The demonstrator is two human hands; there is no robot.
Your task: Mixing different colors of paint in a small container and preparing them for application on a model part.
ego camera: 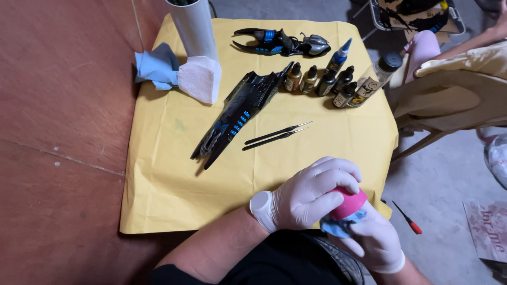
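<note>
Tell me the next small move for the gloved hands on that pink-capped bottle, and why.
Probably tip the pink-capped bottle a little further onto the blue cloth. The left hand wraps the cap end, the right hand cups the cloth directly beneath, and they already touch; the black model part lies untouched.

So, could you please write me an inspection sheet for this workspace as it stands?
Surface: yellow paper sheet spread over a brown table.
Job's things: pink cap and blue cloth, held between both hands.
Clutter: long black model part, tweezers, small dropper bottles, second black part, white tube, wadded tissues.
Fingers: left hand gloved, wrapped over the cap; right hand gloved, holding the cloth beneath.
Cables: nothing seen.
Surroundings: red-handled screwdriver on the concrete floor; chair.
</note>
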